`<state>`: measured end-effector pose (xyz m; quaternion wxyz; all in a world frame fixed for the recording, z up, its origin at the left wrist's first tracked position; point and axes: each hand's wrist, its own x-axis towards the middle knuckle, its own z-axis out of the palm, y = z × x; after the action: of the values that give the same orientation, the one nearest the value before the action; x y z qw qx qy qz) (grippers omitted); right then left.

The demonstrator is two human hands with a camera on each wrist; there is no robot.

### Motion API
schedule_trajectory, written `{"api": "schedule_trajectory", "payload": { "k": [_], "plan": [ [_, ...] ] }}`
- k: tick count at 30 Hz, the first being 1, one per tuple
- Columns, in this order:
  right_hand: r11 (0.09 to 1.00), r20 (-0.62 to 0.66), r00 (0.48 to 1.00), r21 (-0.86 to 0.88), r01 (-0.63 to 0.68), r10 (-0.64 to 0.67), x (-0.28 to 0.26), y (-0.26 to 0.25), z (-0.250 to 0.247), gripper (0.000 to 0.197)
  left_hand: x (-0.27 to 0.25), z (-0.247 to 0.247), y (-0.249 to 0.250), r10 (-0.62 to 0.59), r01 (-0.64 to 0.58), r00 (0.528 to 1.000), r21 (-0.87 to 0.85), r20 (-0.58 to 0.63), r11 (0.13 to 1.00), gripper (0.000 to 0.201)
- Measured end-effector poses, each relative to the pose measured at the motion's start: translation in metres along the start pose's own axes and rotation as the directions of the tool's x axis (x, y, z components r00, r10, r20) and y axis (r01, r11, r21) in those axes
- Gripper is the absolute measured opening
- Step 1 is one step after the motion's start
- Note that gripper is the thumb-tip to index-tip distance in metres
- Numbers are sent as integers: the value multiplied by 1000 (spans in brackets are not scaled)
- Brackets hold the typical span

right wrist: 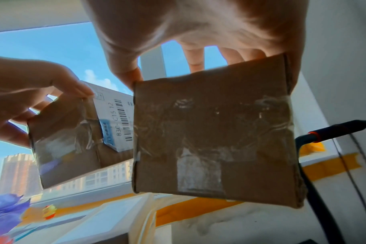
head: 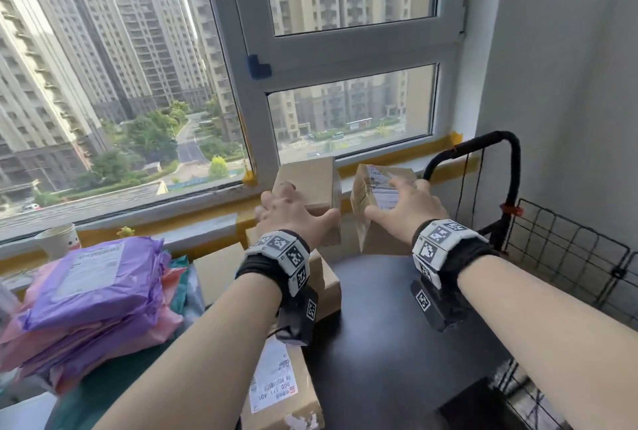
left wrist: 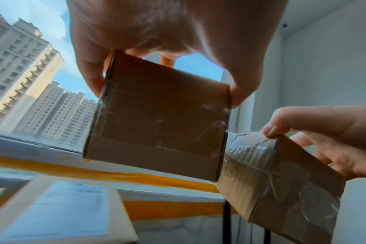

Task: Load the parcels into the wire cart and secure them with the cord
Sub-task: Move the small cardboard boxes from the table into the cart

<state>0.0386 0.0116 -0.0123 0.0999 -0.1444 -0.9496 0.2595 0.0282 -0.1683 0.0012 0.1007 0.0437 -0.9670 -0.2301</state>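
Note:
My left hand (head: 297,212) grips a small plain cardboard box (head: 310,184) from above, thumb on one side and fingers on the other; its taped face fills the left wrist view (left wrist: 157,118). My right hand (head: 404,205) grips a second small box (head: 376,194), heavily taped and labelled, also seen from below (right wrist: 215,140). Both boxes are held up side by side in front of the window sill. The wire cart (head: 566,250) stands at the right with its black handle (head: 511,167). A thin black cord (head: 466,181) hangs from the handle.
A stack of purple and pink mailer bags (head: 96,284) lies at the left. More cardboard boxes (head: 283,391) sit below my left arm. A dark flat surface (head: 397,308) lies under my right arm. A paper cup (head: 58,239) stands on the sill.

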Motion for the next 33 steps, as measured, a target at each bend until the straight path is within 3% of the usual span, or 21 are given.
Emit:
{"api": "schedule_trajectory", "payload": {
  "k": [11,21,27,30,33],
  "plan": [
    [994,-128,986,5,-110,110,-4,180,-109,79,-65,80,177,145,-133,986,-141,81,981,83],
    [971,-125,964,-19,-240,236,1,356,-177,81,-120,176,325,96,-19,969,-320,226,947,88],
    [941,-106,938,120,-316,329,22,423,-174,78,-130,228,374,88,95,917,-427,389,899,89],
    [927,-103,932,184,-327,349,41,449,-171,73,-123,255,390,92,186,868,-491,488,851,96],
    [927,-118,926,162,-339,359,68,471,-170,69,-103,288,402,123,246,810,-521,574,817,87]
  ]
}}
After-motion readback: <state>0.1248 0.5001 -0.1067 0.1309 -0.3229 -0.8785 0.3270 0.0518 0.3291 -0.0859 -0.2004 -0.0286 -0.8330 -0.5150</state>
